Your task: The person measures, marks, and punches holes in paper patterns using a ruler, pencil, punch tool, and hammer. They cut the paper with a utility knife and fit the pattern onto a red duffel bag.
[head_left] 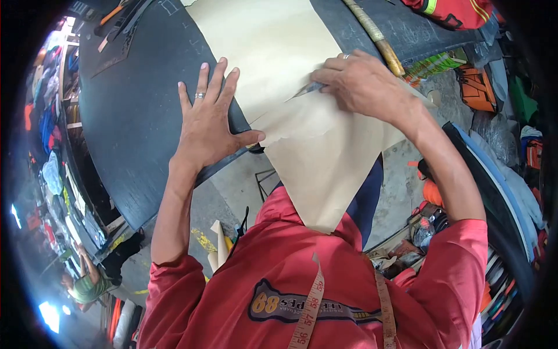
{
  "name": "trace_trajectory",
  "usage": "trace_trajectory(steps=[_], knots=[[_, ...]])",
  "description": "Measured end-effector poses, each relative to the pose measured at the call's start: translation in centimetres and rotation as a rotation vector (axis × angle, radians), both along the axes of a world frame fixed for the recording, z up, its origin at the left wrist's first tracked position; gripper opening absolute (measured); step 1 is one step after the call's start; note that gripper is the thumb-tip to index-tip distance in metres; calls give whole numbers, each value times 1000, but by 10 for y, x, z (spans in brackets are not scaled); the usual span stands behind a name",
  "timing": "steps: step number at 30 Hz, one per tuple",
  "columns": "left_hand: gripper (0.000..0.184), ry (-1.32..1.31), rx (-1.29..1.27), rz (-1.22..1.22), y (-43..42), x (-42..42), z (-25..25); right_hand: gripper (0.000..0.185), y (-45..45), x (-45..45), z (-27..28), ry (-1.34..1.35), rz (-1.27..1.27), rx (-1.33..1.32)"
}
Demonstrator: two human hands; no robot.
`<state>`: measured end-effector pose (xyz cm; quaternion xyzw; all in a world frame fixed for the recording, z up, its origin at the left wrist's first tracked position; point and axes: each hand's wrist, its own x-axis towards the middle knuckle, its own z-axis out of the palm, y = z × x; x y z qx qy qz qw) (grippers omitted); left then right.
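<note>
A long sheet of tan paper (261, 35) lies over the dark table and hangs past its near edge in a pointed flap. My left hand (212, 119) rests flat with fingers spread beside the sheet, its thumb tip at the paper's left edge. In my right hand (363, 81) is a small pointed knife (305, 91), its thin tip aimed left, low over the paper. The handle is hidden in my closed fingers. A line that looks like a slit runs across the sheet toward my left thumb.
A wrapped stick (372, 35) lies on the dark table (139, 134) to the right of the paper. At the far left are a ruler (119, 56) and an orange-handled tool (111, 14). Red fabric (456, 11) sits far right. Another person (87, 285) is at lower left.
</note>
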<state>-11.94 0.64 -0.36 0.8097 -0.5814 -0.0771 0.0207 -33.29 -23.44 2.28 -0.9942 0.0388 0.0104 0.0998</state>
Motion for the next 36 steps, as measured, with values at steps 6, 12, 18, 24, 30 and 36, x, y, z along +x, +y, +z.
trace_trajectory(steps=[6,12,18,24,30,36], knots=[[135,18,38,20,-1,-1,3,25,-36,-16,6,-2,15,-82],[136,37,43,20,-3,-1,5,23,-60,-31,18,41,15,-197],[133,48,48,22,-3,-2,7,23,-98,-56,29,73,37,-354],[130,44,3,-38,-1,0,11,44,-38,-104,31,-123,-406,76],[126,86,-47,-21,7,2,2,82,205,-83,-38,-152,-777,637],[107,56,-163,-11,2,-2,-5,51,227,-136,-132,-315,-1031,371]])
